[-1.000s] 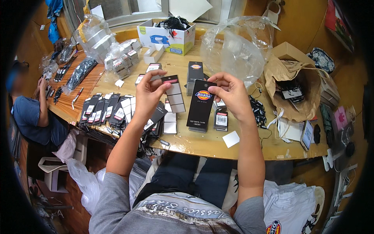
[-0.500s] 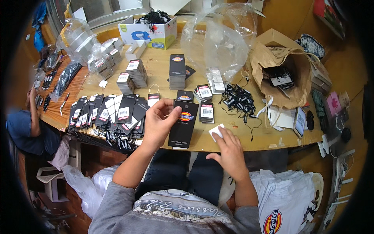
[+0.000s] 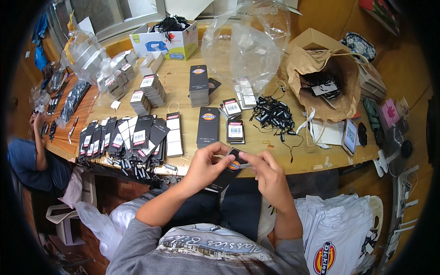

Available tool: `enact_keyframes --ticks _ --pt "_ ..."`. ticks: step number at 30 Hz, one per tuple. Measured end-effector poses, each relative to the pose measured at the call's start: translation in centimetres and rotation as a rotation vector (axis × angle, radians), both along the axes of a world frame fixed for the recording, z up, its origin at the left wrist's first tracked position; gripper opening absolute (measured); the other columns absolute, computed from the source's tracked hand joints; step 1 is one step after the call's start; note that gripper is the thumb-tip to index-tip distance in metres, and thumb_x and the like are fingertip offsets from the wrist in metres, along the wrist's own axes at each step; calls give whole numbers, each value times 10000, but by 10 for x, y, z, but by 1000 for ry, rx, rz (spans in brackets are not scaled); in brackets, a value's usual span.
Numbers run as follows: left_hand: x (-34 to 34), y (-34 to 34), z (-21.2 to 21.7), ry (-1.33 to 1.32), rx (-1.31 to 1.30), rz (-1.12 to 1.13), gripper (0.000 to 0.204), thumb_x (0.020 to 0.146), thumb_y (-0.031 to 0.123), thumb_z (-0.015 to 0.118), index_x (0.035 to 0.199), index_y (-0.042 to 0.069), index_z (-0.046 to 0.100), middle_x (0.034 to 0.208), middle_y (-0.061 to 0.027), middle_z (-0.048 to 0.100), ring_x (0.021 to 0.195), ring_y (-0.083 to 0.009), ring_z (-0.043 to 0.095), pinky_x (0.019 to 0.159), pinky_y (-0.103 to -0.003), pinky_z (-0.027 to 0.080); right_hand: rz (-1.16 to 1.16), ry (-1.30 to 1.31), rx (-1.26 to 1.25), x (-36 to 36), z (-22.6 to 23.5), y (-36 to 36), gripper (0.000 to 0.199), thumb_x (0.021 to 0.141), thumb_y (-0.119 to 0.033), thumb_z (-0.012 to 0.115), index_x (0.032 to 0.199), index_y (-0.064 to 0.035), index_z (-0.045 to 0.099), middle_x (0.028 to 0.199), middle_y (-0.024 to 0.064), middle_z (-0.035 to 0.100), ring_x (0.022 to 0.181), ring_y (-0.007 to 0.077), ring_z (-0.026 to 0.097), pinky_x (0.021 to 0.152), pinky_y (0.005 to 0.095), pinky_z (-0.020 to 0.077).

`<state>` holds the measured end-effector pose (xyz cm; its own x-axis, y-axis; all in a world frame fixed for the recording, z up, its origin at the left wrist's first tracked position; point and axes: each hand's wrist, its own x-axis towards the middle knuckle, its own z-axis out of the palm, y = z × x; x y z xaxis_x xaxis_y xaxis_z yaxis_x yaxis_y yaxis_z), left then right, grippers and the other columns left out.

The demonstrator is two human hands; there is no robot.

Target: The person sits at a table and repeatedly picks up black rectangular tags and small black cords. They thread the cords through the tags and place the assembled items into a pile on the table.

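Note:
A black hang tag [image 3: 222,180] with a coloured oval emblem slants over the table's front edge. My left hand [image 3: 205,166] is closed on its upper end, thumb on top. Right against that end, my right hand [image 3: 267,173] pinches a pale slip [image 3: 247,165], which my fingers partly cover. Just beyond my hands lies a stack of matching black tags [image 3: 208,127]. To its right sit small piles of barcode tags [image 3: 235,131], and to its left a strip of white labels [image 3: 174,135].
Fanned black tags with barcode stickers [image 3: 142,133] cover the left front. A heap of black strings [image 3: 274,114] lies right, near a paper bag [image 3: 327,110] and a phone [image 3: 349,136]. White shirts [image 3: 330,224] are piled lower right. Another person [image 3: 34,158] sits at far left.
My right hand has lifted off the table with the pale slip and come to the tag. My left hand has lowered and tilted the tag, uncovering the stack behind it.

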<state>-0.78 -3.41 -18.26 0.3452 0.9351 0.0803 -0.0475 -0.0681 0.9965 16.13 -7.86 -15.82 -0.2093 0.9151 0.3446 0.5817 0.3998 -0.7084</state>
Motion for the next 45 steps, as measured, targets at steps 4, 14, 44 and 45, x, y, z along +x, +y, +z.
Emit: enact_keyframes --ticks 4,14,44,45 --pt "-1 -3 -5 -41 -68 -45 120 767 30 570 856 -41 533 765 -41 586 684 -51 527 571 -179 431 -59 303 -175 0 -6 3 264 688 28 573 940 -38 534 780 115 483 665 219 534 566 313 434" --pt "3 -8 -9 -94 -246 -92 159 735 -29 581 884 -45 530 808 -66 598 717 -80 569 636 -189 462 -320 146 -84 21 -11 20 150 681 -53 605 822 -19 570 749 98 528 676 254 539 583 305 426" --pt "42 -8 -30 -699 -968 -595 291 800 95 525 1059 -27 474 945 -99 573 878 -139 560 785 -236 457 -96 712 -402 28 -37 -33 145 717 78 552 792 14 445 719 98 583 625 121 564 547 216 456" --pt "39 -8 -29 -693 -965 -572 284 800 92 525 1055 -24 476 941 -96 575 867 -136 564 775 -233 462 -72 722 -423 28 -39 -34 148 716 78 553 781 11 439 713 101 585 618 123 565 545 215 454"
